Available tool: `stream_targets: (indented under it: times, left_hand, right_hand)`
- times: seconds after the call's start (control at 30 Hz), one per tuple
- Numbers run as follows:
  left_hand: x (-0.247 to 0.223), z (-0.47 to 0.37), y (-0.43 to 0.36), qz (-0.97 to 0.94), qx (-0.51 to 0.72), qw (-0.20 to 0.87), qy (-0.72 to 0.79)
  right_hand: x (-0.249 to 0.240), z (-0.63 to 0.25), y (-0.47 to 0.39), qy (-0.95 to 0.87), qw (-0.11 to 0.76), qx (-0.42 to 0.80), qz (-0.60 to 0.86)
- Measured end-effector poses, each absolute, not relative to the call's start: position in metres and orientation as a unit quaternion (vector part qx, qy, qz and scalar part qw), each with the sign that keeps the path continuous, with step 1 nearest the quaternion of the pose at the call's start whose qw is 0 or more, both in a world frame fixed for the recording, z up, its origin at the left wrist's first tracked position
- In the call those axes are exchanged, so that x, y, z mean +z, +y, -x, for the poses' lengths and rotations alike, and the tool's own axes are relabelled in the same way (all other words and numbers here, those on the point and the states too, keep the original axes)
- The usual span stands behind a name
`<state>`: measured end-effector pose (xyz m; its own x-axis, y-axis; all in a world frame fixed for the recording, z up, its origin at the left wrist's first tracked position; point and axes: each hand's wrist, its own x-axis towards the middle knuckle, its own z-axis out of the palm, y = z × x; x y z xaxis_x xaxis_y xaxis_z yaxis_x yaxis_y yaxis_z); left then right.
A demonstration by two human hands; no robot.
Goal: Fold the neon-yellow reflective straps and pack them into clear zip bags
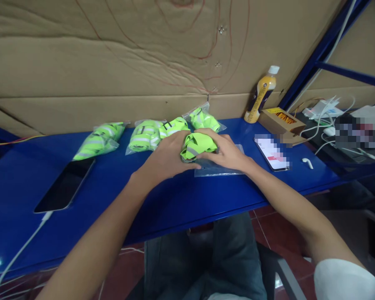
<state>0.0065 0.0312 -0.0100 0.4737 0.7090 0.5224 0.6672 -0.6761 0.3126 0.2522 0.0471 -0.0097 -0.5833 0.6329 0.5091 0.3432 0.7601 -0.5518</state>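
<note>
Between my two hands is a folded neon-green bundle with a grey reflective stripe. My left hand wraps its left side, thumb at the lower edge. From the right, my right hand grips the same bundle, with fingers over the back and thumb in front. Under my right hand a clear plastic bag lies flat on the blue table. Behind my hands are bagged green bundles: one at the back, another to the left, beside a partly hidden green piece.
Farther left lie another bagged bundle and a dark phone with a white cable. To the right are a lit phone, an earbud, a bottle and an open cardboard box. Cardboard lines the back.
</note>
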Motion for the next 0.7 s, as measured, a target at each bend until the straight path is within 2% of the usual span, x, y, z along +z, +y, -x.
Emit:
stream_targets:
  times: [0.2,0.37,0.5,0.57,0.7]
  left_hand:
    - [-0.014,-0.017,0.027,-0.850,0.330,0.076,0.404]
    - [-0.009,-0.017,0.024,-0.847,0.329,0.085,0.409]
    - [-0.002,-0.014,0.022,-0.853,0.322,0.096,0.400]
    - [0.002,-0.011,0.022,-0.849,0.334,0.106,0.395]
    - [0.009,-0.010,0.021,-0.836,0.353,0.156,0.389]
  right_hand:
    - [-0.015,-0.250,0.048,-0.854,0.383,0.194,0.295]
    - [-0.011,-0.252,0.044,-0.873,0.333,0.151,0.323]
    - [-0.002,-0.253,0.039,-0.882,0.291,0.069,0.365]
    - [0.002,-0.253,0.037,-0.889,0.308,0.062,0.333]
    - [0.008,-0.255,0.038,-0.901,0.361,0.135,0.200]
